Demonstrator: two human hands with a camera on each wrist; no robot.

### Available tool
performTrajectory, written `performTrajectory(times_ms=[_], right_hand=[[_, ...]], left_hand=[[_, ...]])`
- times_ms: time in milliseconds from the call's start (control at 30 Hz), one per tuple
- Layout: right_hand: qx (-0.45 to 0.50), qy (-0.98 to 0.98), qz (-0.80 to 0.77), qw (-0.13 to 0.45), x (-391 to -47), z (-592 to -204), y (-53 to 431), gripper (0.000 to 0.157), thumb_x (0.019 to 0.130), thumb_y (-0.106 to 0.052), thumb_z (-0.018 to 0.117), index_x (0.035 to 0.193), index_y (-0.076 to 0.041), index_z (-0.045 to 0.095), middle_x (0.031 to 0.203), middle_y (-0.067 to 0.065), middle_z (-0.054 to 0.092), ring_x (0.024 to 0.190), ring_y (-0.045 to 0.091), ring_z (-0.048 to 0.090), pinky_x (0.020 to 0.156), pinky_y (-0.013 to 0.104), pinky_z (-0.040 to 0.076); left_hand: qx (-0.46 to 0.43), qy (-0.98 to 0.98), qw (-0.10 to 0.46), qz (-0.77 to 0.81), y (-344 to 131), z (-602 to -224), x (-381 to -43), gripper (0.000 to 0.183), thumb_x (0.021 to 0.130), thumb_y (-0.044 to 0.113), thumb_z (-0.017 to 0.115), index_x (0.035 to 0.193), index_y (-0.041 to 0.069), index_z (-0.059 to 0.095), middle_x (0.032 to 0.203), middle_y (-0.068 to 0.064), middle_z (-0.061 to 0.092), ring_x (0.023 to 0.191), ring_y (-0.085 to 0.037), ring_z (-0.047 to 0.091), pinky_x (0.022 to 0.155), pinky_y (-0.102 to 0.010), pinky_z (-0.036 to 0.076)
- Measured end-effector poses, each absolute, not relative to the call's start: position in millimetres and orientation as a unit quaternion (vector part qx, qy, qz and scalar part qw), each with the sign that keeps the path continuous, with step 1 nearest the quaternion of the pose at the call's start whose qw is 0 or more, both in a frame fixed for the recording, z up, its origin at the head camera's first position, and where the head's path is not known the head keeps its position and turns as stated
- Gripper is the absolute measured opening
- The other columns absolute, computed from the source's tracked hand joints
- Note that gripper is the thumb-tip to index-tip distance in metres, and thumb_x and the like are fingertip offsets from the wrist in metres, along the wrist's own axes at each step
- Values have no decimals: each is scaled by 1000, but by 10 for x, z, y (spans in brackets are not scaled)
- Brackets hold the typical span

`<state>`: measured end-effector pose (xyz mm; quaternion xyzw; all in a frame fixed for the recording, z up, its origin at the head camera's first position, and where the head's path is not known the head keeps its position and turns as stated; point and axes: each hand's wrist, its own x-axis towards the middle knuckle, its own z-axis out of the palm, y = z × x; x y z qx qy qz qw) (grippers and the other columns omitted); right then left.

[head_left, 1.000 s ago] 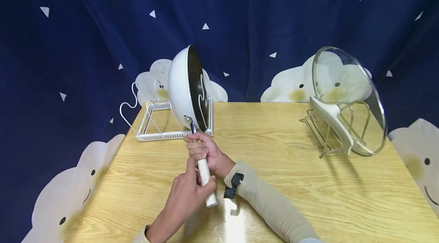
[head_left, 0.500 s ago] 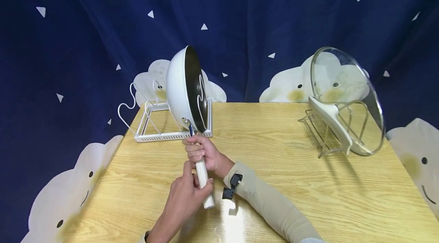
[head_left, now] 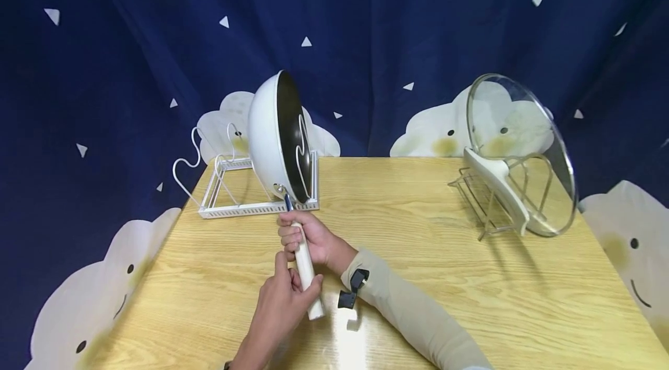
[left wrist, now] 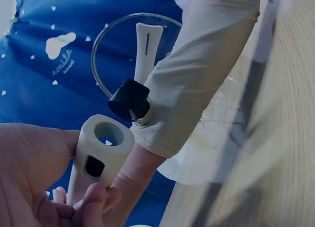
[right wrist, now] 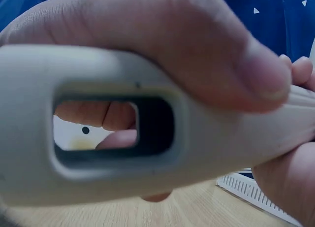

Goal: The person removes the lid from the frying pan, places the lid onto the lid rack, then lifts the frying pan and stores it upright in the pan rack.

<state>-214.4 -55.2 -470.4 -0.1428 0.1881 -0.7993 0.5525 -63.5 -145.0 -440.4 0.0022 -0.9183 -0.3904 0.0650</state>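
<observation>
A deep wok (head_left: 268, 132), white outside and black inside, stands on edge among the wires of a white rack (head_left: 245, 209), its opening facing right. My right hand (head_left: 315, 239) grips the pale handle (head_left: 305, 265) close to the wok. Lower down, my left hand (head_left: 279, 300) holds the free end, thumb on the near side. In the left wrist view, my left hand (left wrist: 29, 173) holds the handle (left wrist: 115, 160), which has a round hole in its end and a slot in its side. A thumb lies along the slotted handle (right wrist: 216, 138) in the right wrist view.
At the right, a round glass lid (head_left: 522, 132) with a white handle (head_left: 499, 184) leans tilted in a metal wire stand (head_left: 486, 219). Everything is on a wooden table (head_left: 397, 230) before a blue curtain (head_left: 366, 39) with white clouds.
The whole head view has shifted slightly, so things sit further left. The wok and its handle have dropped a little against the rack, both hands moving down with the handle.
</observation>
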Motion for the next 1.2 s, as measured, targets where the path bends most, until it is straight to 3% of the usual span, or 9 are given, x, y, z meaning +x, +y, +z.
performTrajectory(times_ms=[300, 633, 767, 900, 1033, 1200], right_hand=[[-128, 219, -803, 540, -2137, -4741, -518, 42, 110, -30, 29, 72, -21, 44, 55, -13, 45, 47, -1, 51, 53, 19, 39], [-108, 242, -805, 531, -2142, -4782, -485, 40, 110, -30, 32, 74, -22, 48, 56, -13, 45, 48, 0, 50, 52, 24, 40], [-87, 271, -818, 500, -2131, -4808, -472, 35, 109, -29, 37, 78, -20, 51, 60, -10, 46, 51, 2, 52, 54, 23, 41], [-86, 324, -832, 442, -2129, -4825, -420, 27, 107, -31, 42, 91, -14, 57, 70, -5, 57, 63, 9, 60, 66, 25, 50], [-119, 392, -813, 414, -2124, -4833, -279, 29, 105, -34, 48, 111, -9, 60, 93, 5, 72, 88, 18, 70, 86, 34, 57], [-161, 506, -768, 358, -2070, -4796, 38, 44, 102, -25, 54, 134, 5, 54, 124, 21, 68, 107, 23, 69, 99, 45, 54]], left_hand=[[7, -911, 60, -408, -1428, -4524, -647, 46, 88, 33, 78, 109, 9, 45, 69, 8, 53, 57, -1, 47, 52, -22, 40], [12, -902, 45, -429, -1406, -4613, -662, 54, 89, 34, 78, 121, 6, 46, 72, 7, 55, 60, -1, 50, 54, -22, 42], [11, -904, 37, -426, -1407, -4618, -666, 55, 90, 37, 77, 123, 5, 47, 73, 7, 56, 61, -1, 51, 56, -23, 43], [6, -906, 25, -423, -1433, -4589, -687, 52, 92, 40, 75, 121, 5, 49, 74, 8, 60, 62, -1, 54, 58, -23, 45], [1, -909, 12, -416, -1474, -4554, -698, 50, 96, 45, 69, 118, 5, 50, 77, 6, 64, 63, -2, 58, 56, -23, 47], [29, -917, 19, -398, -1525, -4475, -737, 63, 97, 55, 63, 133, 4, 50, 89, 3, 69, 72, -6, 65, 60, -27, 51]])
